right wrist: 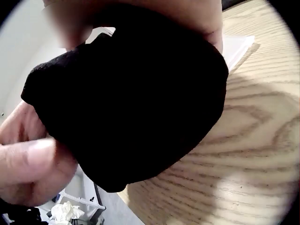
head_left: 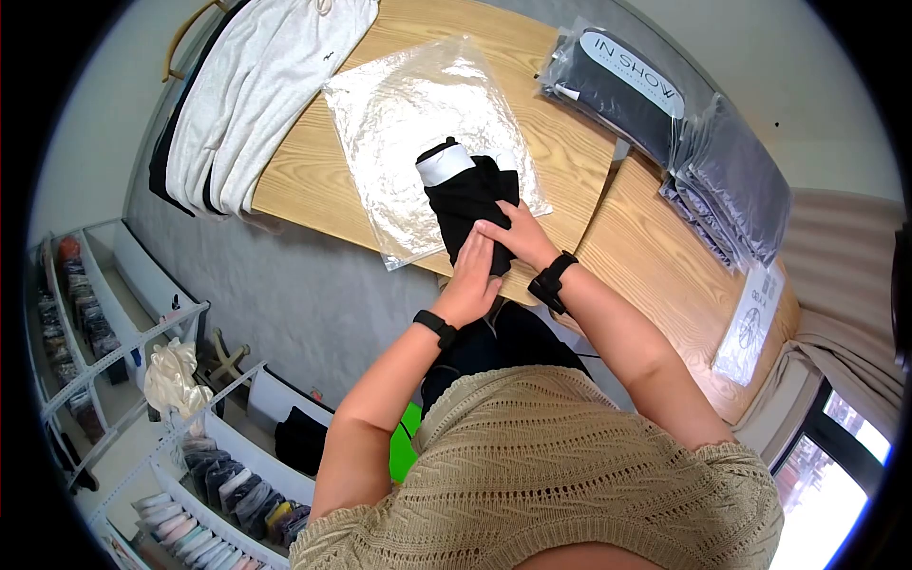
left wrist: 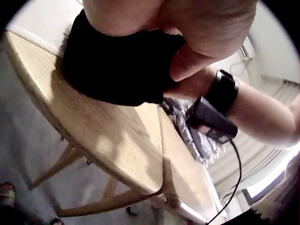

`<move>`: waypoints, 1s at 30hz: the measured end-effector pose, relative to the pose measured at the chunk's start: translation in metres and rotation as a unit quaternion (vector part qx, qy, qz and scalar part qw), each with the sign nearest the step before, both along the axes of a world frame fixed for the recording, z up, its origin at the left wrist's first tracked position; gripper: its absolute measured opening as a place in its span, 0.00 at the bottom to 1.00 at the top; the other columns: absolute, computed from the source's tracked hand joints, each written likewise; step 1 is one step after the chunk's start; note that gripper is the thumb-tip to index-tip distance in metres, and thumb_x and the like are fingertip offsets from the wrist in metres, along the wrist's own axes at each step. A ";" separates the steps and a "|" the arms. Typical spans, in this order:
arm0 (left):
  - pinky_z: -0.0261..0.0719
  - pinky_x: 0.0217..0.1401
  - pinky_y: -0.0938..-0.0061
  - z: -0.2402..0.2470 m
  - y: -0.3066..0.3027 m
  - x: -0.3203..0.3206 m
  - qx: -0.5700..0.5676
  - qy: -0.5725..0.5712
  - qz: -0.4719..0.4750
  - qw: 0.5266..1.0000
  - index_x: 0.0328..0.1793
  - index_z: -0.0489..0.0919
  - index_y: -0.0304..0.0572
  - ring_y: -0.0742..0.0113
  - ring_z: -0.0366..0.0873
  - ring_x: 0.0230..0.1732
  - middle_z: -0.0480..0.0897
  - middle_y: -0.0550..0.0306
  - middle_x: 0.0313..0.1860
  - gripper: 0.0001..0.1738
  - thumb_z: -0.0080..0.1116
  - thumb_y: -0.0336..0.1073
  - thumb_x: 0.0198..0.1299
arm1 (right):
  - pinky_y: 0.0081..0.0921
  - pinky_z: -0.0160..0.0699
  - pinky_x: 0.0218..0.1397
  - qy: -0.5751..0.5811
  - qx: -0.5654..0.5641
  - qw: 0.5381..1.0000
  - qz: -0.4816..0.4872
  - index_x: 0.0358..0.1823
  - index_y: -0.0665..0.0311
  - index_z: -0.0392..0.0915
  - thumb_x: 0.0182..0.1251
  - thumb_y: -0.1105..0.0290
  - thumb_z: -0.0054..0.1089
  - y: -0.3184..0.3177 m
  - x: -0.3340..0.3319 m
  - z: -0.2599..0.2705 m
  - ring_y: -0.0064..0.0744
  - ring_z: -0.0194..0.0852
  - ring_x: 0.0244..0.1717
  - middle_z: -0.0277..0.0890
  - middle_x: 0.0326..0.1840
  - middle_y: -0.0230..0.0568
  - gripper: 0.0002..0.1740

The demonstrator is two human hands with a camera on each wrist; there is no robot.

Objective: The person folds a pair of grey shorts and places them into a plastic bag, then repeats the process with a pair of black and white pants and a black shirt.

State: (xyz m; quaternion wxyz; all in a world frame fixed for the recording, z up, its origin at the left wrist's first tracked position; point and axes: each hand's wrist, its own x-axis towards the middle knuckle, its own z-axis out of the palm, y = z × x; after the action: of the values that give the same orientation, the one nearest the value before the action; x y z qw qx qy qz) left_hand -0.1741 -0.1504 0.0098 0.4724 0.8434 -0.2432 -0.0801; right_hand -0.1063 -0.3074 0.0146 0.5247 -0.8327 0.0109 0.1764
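Observation:
A black folded garment (head_left: 461, 204) with a white band (head_left: 446, 165) around its far end lies partly over a clear plastic bag (head_left: 380, 123). The left hand (head_left: 472, 285) grips its near left part, fingers extended over the top. From the right, the right hand (head_left: 525, 237) grips the garment, the two hands touching. In the left wrist view, the left hand (left wrist: 173, 16) is above the black cloth (left wrist: 117, 68). The right wrist view has the cloth (right wrist: 136, 103) bulging between the right hand (right wrist: 187, 16) above and the left hand (right wrist: 33, 164) at left.
Light grey garments (head_left: 252, 95) hang over the wooden table's (head_left: 313, 185) left end. Packaged dark clothing (head_left: 617, 100) and a stack of plastic-wrapped items (head_left: 736, 180) lie at right, near a flat printed packet (head_left: 750, 323). Shelves with packed goods (head_left: 237, 494) stand lower left.

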 end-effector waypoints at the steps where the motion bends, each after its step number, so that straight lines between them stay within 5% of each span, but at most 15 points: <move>1: 0.42 0.76 0.55 -0.002 -0.003 -0.001 -0.001 0.000 0.000 1.000 0.75 0.43 0.28 0.39 0.41 0.76 0.46 0.32 0.74 0.47 0.56 0.28 0.51 | 0.35 0.59 0.67 0.003 -0.047 0.999 0.018 0.57 0.78 0.70 0.52 0.45 0.66 0.000 0.000 -0.002 0.51 0.63 0.63 0.63 0.60 0.67 0.43; 5: 0.44 0.75 0.50 -0.001 -0.004 -0.003 0.103 -0.053 -0.077 0.990 0.73 0.48 0.25 0.39 0.42 0.76 0.48 0.31 0.74 0.41 0.49 0.24 0.51 | 0.29 0.69 0.59 0.135 0.116 0.983 -0.034 0.60 0.77 0.67 0.46 0.54 0.72 -0.009 0.007 -0.019 0.42 0.72 0.55 0.72 0.53 0.60 0.44; 7: 0.43 0.75 0.50 0.003 -0.003 0.001 0.096 -0.057 -0.109 0.988 0.73 0.47 0.26 0.40 0.40 0.77 0.47 0.32 0.74 0.42 0.49 0.24 0.51 | 0.24 0.73 0.52 0.113 0.101 0.985 -0.076 0.56 0.75 0.72 0.49 0.63 0.70 -0.007 0.008 -0.018 0.35 0.76 0.47 0.78 0.46 0.51 0.34; 10: 0.55 0.72 0.56 0.030 0.015 0.004 0.032 -0.030 -0.084 0.996 0.67 0.61 0.31 0.41 0.53 0.72 0.57 0.36 0.70 0.33 0.51 0.27 0.52 | 0.23 0.74 0.45 0.129 0.198 0.969 -0.073 0.45 0.72 0.78 0.54 0.71 0.65 -0.007 0.004 -0.002 0.25 0.76 0.40 0.81 0.39 0.39 0.17; 12: 0.69 0.62 0.61 0.026 0.038 -0.003 0.005 -0.030 0.039 0.999 0.52 0.73 0.35 0.44 0.69 0.59 0.71 0.41 0.58 0.19 0.55 0.31 0.53 | 0.24 0.75 0.46 0.088 0.184 0.975 -0.085 0.47 0.73 0.77 0.53 0.69 0.67 -0.010 -0.003 0.004 0.27 0.77 0.41 0.81 0.41 0.41 0.21; 14: 0.72 0.53 0.59 0.018 0.062 0.001 0.066 -0.117 0.195 0.971 0.44 0.74 0.36 0.46 0.72 0.49 0.75 0.46 0.48 0.13 0.56 0.31 0.52 | 0.24 0.75 0.48 0.066 0.128 0.984 -0.106 0.49 0.73 0.76 0.53 0.68 0.68 -0.022 -0.010 0.034 0.29 0.78 0.42 0.81 0.42 0.44 0.23; 17: 0.72 0.50 0.60 0.002 0.092 0.014 0.237 -0.103 0.108 0.960 0.46 0.74 0.38 0.48 0.72 0.48 0.75 0.47 0.45 0.15 0.60 0.32 0.52 | 0.28 0.74 0.50 0.029 0.054 0.991 -0.117 0.49 0.72 0.77 0.50 0.66 0.69 -0.057 -0.026 0.057 0.37 0.78 0.43 0.80 0.42 0.49 0.25; 21: 0.73 0.47 0.61 -0.007 0.092 0.024 0.284 -0.073 0.046 0.955 0.42 0.74 0.39 0.51 0.72 0.46 0.74 0.50 0.40 0.12 0.60 0.32 0.52 | 0.30 0.71 0.53 -0.013 -0.057 0.992 -0.115 0.48 0.69 0.79 0.47 0.68 0.71 -0.101 -0.051 0.078 0.43 0.74 0.48 0.74 0.44 0.50 0.24; 30: 0.78 0.36 0.65 -0.031 0.090 0.028 0.341 -0.141 -0.004 0.929 0.38 0.73 0.43 0.57 0.73 0.40 0.73 0.56 0.35 0.07 0.53 0.30 0.52 | 0.29 0.70 0.53 0.031 -0.046 0.984 -0.169 0.46 0.69 0.79 0.47 0.70 0.71 -0.138 -0.088 0.083 0.40 0.72 0.48 0.73 0.44 0.47 0.23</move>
State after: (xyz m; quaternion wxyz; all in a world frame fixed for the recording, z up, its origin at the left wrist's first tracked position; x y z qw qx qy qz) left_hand -0.1458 -0.0602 -0.0213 0.1165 0.9553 -0.2686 -0.0401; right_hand -0.1941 -0.4457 0.0977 0.5074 -0.8364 0.1755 0.1103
